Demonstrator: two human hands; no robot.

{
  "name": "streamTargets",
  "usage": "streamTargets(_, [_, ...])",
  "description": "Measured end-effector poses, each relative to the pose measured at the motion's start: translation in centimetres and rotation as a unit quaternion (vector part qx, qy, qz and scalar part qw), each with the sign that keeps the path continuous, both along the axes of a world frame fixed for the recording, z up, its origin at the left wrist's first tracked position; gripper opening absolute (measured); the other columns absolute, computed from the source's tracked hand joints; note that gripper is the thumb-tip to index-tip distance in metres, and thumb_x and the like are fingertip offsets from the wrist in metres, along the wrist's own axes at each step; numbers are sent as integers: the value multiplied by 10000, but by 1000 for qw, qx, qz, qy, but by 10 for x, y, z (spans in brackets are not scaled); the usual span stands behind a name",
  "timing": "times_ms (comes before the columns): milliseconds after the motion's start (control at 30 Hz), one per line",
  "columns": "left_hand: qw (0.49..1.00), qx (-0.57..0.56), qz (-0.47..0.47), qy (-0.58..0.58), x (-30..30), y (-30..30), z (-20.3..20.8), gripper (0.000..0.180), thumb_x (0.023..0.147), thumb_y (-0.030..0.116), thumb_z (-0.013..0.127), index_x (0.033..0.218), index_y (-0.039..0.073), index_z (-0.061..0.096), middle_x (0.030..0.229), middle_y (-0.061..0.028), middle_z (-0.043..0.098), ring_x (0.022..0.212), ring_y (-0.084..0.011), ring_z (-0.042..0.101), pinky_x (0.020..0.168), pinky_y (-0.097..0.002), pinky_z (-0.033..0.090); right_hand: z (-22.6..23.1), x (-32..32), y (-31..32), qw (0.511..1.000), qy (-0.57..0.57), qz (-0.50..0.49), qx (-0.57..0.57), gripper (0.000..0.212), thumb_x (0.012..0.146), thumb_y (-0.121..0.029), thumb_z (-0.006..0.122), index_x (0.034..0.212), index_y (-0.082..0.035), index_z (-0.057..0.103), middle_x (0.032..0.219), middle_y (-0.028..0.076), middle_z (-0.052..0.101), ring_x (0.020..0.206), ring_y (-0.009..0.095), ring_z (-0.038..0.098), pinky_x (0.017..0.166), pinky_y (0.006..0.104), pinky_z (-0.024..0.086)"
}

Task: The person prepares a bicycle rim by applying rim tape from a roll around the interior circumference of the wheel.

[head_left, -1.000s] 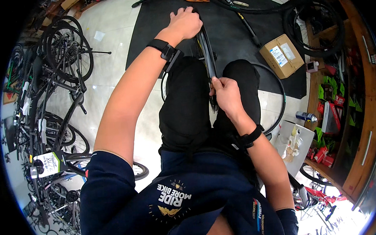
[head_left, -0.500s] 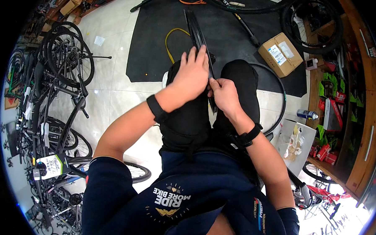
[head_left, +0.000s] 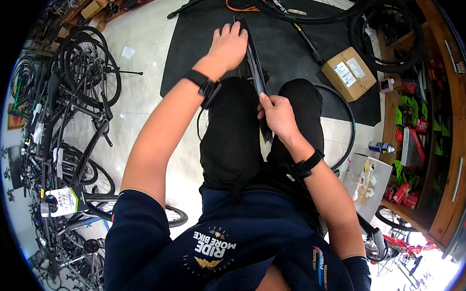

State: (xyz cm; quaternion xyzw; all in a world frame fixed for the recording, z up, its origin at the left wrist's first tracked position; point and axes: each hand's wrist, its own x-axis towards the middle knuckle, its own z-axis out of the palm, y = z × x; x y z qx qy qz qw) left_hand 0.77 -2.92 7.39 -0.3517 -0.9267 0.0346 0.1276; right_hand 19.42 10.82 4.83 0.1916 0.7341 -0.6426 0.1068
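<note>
Looking down from the head view: a black tyre (head_left: pixel 256 71) runs lengthwise away from the person, between the knees, over a dark mat (head_left: pixel 291 54). Left hand (head_left: pixel 228 44) lies against its far end, fingers extended, grip not discernible. Right hand (head_left: pixel 278 115) is closed around the near end. A cardboard box (head_left: pixel 348 73) sits well right.

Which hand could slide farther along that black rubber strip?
Probably the left hand: it is stretched out over the far part of the black strip. The right hand grips the strip near the knees, pinning it.
</note>
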Motion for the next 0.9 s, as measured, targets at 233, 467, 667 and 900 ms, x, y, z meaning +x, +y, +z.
streamTargets(233, [990,-121,-35,54,32,18,6,299,852,82,597,1068,-94,706,1309,-217,548,1276,-377,516,1092,-552,407,2,-3,-3,999,-15,-11,45,487,1036,-335,553,754,39,685,612,117,658,602,229,678,633,376,521])
streamTargets(467, [987,-97,-126,35,115,13,-3,376,825,142,613,1094,-100,713,1406,-230,513,1303,-385,491,1096,-552,398,-8,-3,3,1000,10,-19,17,466,1042,-327,571,750,25,661,630,67,628,552,135,563,568,319,453])
streamTargets(667, [989,72,-130,1,71,-9,-4,346,813,69,642,1155,27,670,1341,-167,590,1352,-349,485,1130,-496,380,-10,-2,9,999,4,-17,-47,439,1045,-345,577,797,7,663,706,55,647,647,111,561,666,285,449])
streamTargets(900, [979,131,-155,27,32,-11,-26,294,768,12,687,1045,27,587,1249,-158,625,1277,-358,562,1064,-456,477,-13,-1,7,985,82,-2,-149,310,1034,-292,605,956,3,664,848,42,693,750,106,575,719,269,454])
